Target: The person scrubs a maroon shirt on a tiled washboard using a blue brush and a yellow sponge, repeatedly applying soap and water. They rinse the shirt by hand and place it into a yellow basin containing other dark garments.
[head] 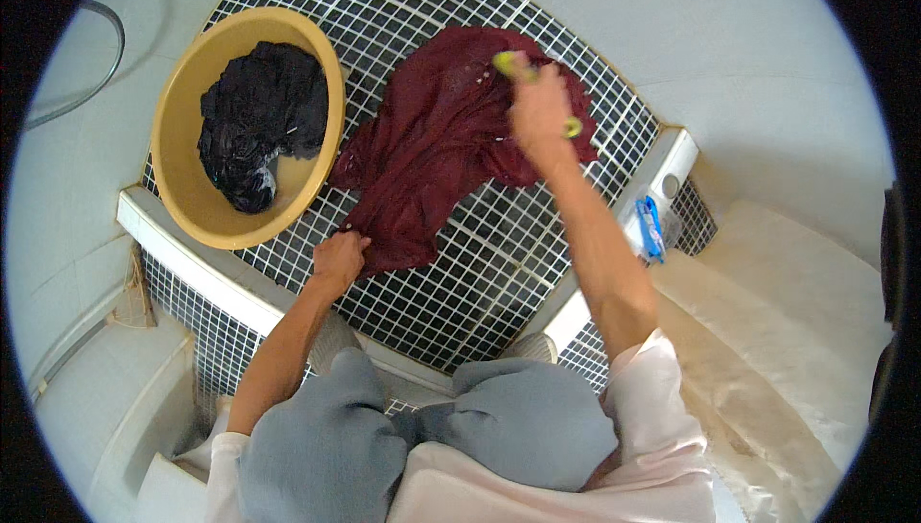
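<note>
A dark red garment lies spread and creased over the black-tiled floor. My left hand grips its near left corner. Toward the garment's far right part, my right hand is closed around a yellow-green scrubbing brush, blurred and mostly covered by my fingers. Whether the bristles touch the fabric is hidden. Small pale specks dot the cloth close to the brush. On the left, a yellow plastic basin holds bunched black clothing in a little cloudy water.
A raised white sill borders the tiles on the near left, and another white ledge runs along the right. On that ledge rests a blue and clear plastic packet. A grey hose hangs by the left wall.
</note>
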Available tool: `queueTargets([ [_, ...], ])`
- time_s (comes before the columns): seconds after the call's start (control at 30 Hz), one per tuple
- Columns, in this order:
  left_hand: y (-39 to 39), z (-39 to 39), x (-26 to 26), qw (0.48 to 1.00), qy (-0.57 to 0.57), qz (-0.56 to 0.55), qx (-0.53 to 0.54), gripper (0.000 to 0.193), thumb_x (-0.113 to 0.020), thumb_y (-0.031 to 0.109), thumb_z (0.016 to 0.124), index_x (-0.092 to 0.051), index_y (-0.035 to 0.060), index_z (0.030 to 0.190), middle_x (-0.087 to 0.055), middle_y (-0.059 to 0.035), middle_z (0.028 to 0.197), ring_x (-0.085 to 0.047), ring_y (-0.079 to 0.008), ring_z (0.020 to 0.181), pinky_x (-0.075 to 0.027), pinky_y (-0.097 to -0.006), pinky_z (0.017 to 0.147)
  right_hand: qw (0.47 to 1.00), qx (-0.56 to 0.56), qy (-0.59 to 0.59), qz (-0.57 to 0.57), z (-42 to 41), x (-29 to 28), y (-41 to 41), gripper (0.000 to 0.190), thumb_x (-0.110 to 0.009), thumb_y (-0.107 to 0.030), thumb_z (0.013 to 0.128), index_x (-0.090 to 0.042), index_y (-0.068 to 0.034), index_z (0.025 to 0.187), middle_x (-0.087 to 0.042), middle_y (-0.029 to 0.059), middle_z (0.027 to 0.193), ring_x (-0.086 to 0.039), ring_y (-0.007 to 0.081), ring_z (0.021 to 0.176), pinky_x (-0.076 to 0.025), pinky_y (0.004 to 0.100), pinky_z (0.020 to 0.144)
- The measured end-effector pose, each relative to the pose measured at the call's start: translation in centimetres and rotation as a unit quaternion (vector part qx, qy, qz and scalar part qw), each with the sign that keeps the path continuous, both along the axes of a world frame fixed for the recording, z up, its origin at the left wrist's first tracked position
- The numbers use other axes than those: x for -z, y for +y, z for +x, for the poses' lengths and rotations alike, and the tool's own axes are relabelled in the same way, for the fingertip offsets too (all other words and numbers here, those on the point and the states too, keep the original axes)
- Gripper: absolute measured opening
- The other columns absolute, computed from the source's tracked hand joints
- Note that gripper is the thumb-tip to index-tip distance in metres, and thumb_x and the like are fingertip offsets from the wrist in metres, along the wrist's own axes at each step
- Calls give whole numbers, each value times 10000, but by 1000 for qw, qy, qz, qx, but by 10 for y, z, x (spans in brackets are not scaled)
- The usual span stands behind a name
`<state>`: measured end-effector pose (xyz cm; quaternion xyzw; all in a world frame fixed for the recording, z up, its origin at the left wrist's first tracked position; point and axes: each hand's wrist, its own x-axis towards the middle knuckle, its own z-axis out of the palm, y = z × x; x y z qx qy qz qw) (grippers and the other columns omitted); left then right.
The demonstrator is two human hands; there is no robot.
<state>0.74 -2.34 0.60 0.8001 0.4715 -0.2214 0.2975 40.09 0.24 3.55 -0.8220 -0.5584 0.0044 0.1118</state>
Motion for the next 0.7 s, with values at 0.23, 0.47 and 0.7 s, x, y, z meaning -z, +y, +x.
queueTargets([
  [0.23,-2,-5,5,1000,5,23,21,421,-560,413,1077,-744,56,951,-760,-238,926,-747,-438,887,-584,-560,773,926,-351,103,-97,-114,39,-38,404,-530,-108,960,-646,-142,1345,-678,147,923,-684,331,829,-558,483,726],
  [0.47,5,2,2,999,23,-14,18,454,-557,431,1081,-754,39,963,-754,-251,952,-735,-471,928,-574,-587,801,1000,-9,-23,0,-7,-38,-9,428,-521,-19,1009,-565,-53,1433,-624,221,980,-644,358,832,-559,491,736],
  [0.7,0,-1,1,999,24,21,11,462,-585,424,1067,-760,38,884,-759,-245,913,-746,-454,909,-588,-566,799,940,-330,45,-79,-98,13,-53,270,-520,-277,1016,-694,-189,1203,-672,98,913,-687,303,765,-563,487,683],
])
